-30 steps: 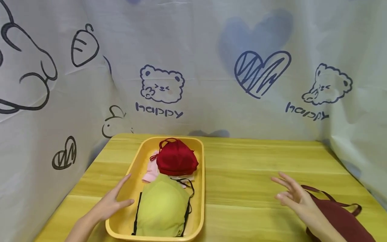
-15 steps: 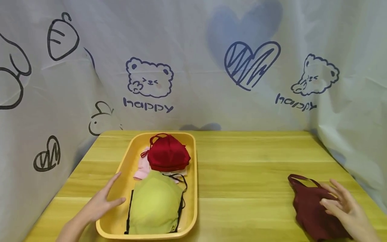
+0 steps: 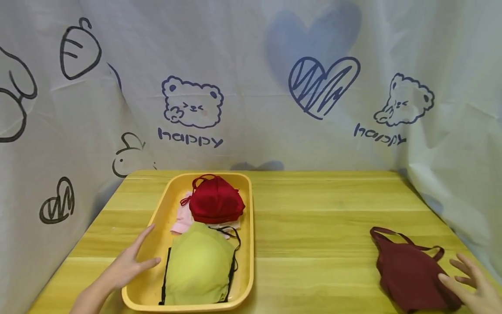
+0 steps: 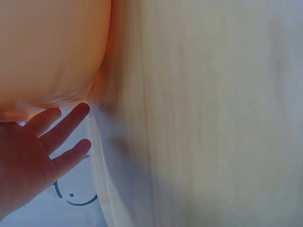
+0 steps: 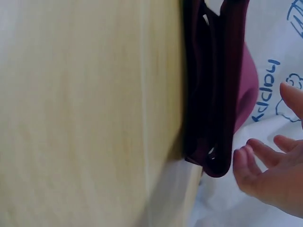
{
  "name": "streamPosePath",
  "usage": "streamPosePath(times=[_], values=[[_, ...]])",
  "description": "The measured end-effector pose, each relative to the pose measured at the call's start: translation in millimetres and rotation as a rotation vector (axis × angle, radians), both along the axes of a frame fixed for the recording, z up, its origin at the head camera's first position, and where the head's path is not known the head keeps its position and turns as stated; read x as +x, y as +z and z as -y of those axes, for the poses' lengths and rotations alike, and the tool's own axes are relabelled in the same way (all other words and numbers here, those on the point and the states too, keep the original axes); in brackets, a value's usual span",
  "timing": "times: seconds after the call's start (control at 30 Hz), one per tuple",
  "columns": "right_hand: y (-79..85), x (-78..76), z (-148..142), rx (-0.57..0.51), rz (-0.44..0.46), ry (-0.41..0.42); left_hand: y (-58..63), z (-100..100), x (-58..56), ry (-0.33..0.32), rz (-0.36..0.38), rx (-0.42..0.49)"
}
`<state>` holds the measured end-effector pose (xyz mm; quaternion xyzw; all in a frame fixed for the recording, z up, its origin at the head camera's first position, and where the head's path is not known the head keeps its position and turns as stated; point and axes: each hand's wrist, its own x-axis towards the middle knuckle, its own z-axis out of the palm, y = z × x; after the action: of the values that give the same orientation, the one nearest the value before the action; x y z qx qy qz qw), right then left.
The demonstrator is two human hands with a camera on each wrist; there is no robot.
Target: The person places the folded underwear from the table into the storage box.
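Note:
A yellow tray [image 3: 251, 244] stands on the left of the table. In it lie a lime-green bra [image 3: 199, 267] with black straps in front and a red bra [image 3: 216, 201] behind. My left hand [image 3: 127, 267] is at the tray's left side, fingers spread; in the left wrist view that hand [image 4: 31, 158] is beside the tray's wall [image 4: 47, 52], and contact is hard to tell. A folded maroon bra [image 3: 412, 274] lies at the front right, straps pointing away. My right hand [image 3: 476, 285] is at its right edge, fingers loosely bent, holding nothing; the right wrist view shows the bra [image 5: 225, 94] just beside the fingertips.
Pink cloth [image 3: 182, 220] lies partly under the red bra in the tray. The wooden table [image 3: 313, 235] extends between the tray and the maroon bra. White sheeting [image 3: 251, 52] with drawings hangs behind the table and on both sides.
My right hand has moved right, from above the maroon bra to its right edge, uncovering more of it. The head view has shifted slightly. My left hand stays at the tray.

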<state>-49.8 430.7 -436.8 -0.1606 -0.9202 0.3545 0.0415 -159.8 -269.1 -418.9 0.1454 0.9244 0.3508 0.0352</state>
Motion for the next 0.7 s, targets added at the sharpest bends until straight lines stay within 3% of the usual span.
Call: streamPosePath(times=[0.1, 0.27, 0.4, 0.53, 0.7], values=[[-17.6, -8.5, -20, -0.023, 0.142, 0.003, 0.0, 0, 0.8, 0.007, 0.003, -0.005], [-57.6, -26.3, -58, -0.014, 0.197, 0.018, 1.0, -1, 1.9, 0.01, 0.014, 0.003], [-74.9, -33.6, -72, -0.049, 0.336, 0.047, 0.2, -1, 3.0, 0.008, 0.024, 0.009], [-62.9, -31.4, -58, -0.074, 0.435, 0.05, 0.6, 0, 3.4, 0.012, 0.032, 0.012], [-30.6, -27.8, -32, -0.051, 0.449, 0.084, 2.3, 0, 1.6, 0.01, 0.029, 0.016]])
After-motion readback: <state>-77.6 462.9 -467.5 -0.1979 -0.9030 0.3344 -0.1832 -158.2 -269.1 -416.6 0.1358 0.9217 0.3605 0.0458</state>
